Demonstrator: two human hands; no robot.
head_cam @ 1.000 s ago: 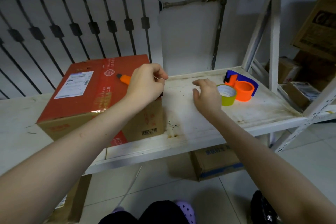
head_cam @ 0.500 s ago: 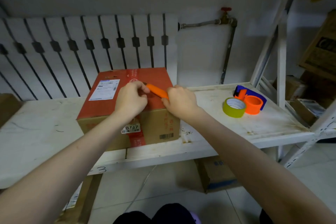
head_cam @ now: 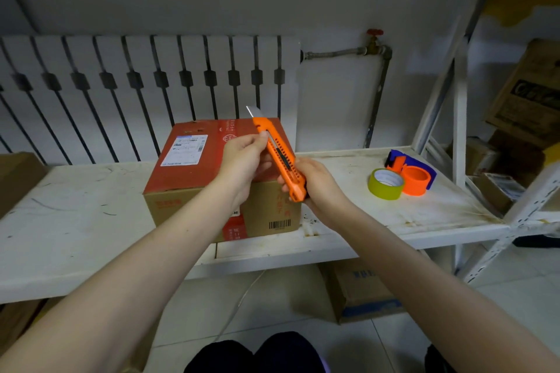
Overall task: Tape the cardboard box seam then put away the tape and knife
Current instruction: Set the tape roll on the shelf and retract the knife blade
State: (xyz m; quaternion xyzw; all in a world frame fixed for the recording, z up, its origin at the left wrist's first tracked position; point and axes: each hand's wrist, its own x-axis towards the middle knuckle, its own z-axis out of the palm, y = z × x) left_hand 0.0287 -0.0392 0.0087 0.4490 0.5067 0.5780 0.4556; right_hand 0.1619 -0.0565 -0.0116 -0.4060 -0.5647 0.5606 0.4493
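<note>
A cardboard box point(head_cam: 194, 179) with a red top and a white label stands on the white shelf point(head_cam: 75, 221). In front of it I hold an orange utility knife point(head_cam: 280, 160), its blade out at the upper end. My right hand point(head_cam: 315, 182) grips the lower end of the handle. My left hand point(head_cam: 245, 157) pinches the knife's upper part with thumb and fingertips. A yellow-green tape roll point(head_cam: 385, 184) lies on the shelf to the right, next to an orange and blue tape dispenser point(head_cam: 413, 175).
A white radiator point(head_cam: 136, 91) runs along the wall behind the box, with a pipe and red valve point(head_cam: 375, 39) to its right. White shelf uprights point(head_cam: 460, 118) stand at the right, with cardboard boxes point(head_cam: 527, 100) beyond. Another carton point(head_cam: 363, 291) sits on the floor under the shelf.
My left hand lifted the knife off the box top and my right hand came over from near the tape rolls and took its handle. The blade now shows. The view has tilted upward.
</note>
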